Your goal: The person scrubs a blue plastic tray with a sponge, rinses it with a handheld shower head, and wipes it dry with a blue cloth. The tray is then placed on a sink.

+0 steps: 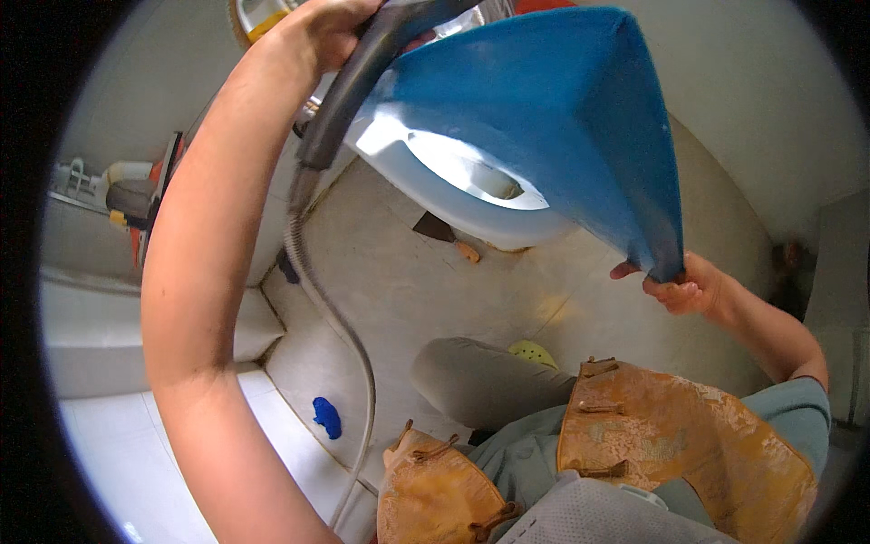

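Observation:
My left hand [333,32] is raised at the top of the view, wrapped around the dark grey handle of a hand shower [353,85]. The shower's spray end runs out of the frame. From the handle's lower end a flexible metal hose [326,299] hangs and curves down past my legs. My right hand [680,284] grips the lower right corner of a blue plastic tub [503,95]. The tub is tilted above a white toilet [435,194] and covers part of its seat. Bright light falls on the open bowl.
On the floor by the toilet base lies a scraper [435,228] with a wooden-looking handle. A small blue object [327,417] lies at the lower left. Bottles and tools crowd a wall rack [81,197] at left. One yellow-green clog [533,353] shows beside my knee.

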A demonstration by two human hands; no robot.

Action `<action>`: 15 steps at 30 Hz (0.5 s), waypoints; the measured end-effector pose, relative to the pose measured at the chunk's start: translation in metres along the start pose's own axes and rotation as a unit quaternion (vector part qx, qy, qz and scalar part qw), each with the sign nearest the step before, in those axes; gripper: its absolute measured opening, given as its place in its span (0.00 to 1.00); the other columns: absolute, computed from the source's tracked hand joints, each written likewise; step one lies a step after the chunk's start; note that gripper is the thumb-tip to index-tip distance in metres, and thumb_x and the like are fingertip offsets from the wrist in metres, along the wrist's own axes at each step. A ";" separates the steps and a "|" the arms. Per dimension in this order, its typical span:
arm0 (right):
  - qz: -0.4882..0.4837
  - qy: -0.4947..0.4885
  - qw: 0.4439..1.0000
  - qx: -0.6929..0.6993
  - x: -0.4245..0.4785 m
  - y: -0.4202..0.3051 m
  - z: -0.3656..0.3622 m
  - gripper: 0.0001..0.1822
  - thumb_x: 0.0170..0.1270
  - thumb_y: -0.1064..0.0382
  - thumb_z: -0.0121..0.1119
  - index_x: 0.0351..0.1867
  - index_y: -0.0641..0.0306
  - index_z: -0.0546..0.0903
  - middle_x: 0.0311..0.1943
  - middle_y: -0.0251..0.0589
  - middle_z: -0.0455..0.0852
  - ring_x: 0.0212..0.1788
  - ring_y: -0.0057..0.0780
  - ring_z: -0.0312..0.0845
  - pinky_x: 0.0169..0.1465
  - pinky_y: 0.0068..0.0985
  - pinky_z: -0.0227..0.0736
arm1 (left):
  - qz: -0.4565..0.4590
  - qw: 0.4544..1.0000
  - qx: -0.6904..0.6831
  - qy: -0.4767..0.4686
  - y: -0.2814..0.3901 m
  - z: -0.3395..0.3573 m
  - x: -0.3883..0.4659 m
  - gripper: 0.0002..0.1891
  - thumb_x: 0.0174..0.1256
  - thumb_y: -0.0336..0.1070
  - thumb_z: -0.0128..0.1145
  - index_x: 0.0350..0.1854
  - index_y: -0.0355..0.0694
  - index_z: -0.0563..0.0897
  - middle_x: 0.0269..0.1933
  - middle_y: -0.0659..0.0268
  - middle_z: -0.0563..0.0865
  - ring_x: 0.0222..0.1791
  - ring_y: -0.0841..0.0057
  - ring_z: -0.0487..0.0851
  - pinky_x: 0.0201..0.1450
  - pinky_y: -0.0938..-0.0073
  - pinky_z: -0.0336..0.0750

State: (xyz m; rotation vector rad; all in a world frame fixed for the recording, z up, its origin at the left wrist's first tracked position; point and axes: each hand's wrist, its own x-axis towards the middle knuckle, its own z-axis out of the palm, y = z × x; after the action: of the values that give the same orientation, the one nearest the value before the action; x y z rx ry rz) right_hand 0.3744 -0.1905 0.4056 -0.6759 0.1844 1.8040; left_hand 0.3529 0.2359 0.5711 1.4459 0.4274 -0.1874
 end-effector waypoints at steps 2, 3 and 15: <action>-0.001 -0.031 0.998 0.058 0.008 0.007 -0.002 0.27 0.68 0.57 0.33 0.63 0.69 0.50 0.14 0.37 0.70 0.07 0.11 0.59 0.05 0.09 0.55 | 0.057 0.997 -0.046 0.039 -0.004 0.006 0.003 0.20 0.70 0.46 0.35 0.39 0.34 0.75 0.29 0.58 0.82 0.25 0.68 0.79 0.28 0.68 0.77; 0.001 -0.059 0.994 0.097 0.018 0.014 0.002 0.27 0.68 0.55 0.31 0.63 0.70 0.50 0.16 0.40 0.71 0.07 0.12 0.61 0.06 0.09 0.55 | 0.100 0.993 -0.024 0.063 -0.006 0.000 -0.005 0.20 0.69 0.47 0.36 0.40 0.35 0.75 0.31 0.58 0.81 0.25 0.67 0.79 0.28 0.67 0.77; -0.029 -0.332 0.881 0.336 0.093 0.054 0.028 0.32 0.68 0.54 0.41 0.67 0.58 0.44 0.19 0.35 0.71 0.15 0.18 0.69 0.16 0.16 0.66 | 0.174 0.964 -0.126 0.159 -0.092 0.018 -0.020 0.22 0.66 0.50 0.44 0.44 0.31 0.70 0.29 0.54 0.79 0.23 0.69 0.80 0.23 0.73 0.78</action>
State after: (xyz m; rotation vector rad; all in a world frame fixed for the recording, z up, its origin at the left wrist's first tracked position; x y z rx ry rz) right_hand 0.2970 -0.1201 0.3684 0.4318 0.2974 1.6584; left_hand 0.3033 0.2037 0.4961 1.2755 0.4304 0.3760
